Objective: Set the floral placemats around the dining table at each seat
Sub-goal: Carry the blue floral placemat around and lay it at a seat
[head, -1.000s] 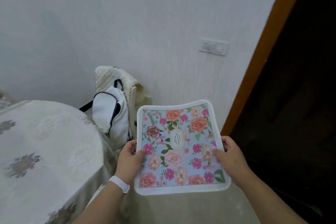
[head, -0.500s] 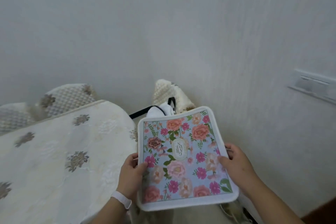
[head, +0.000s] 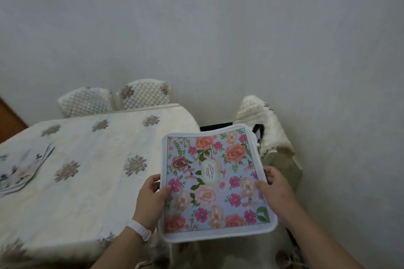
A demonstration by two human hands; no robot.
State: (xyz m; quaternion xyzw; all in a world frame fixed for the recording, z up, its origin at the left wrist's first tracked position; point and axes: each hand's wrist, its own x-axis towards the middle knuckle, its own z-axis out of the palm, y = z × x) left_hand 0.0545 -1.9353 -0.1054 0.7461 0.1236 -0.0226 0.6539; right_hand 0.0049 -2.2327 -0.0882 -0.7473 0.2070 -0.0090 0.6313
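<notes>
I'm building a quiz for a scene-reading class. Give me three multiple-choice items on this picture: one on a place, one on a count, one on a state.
1. Where is the placemat?
A. flat on the table
B. held in the air off the table's right end
C. draped on a chair

2. How many chair backs show beyond the table's far edge?
A. two
B. none
C. five

3. How is the placemat held?
A. by one hand only
B. by both hands at its side edges
C. by no hand

Answers:
1. B: it hangs beside the tablecloth's right end, not on it.
2. A: two quilted chair backs stand side by side there.
3. B: the left hand grips its left edge and the right hand its right edge.
</notes>
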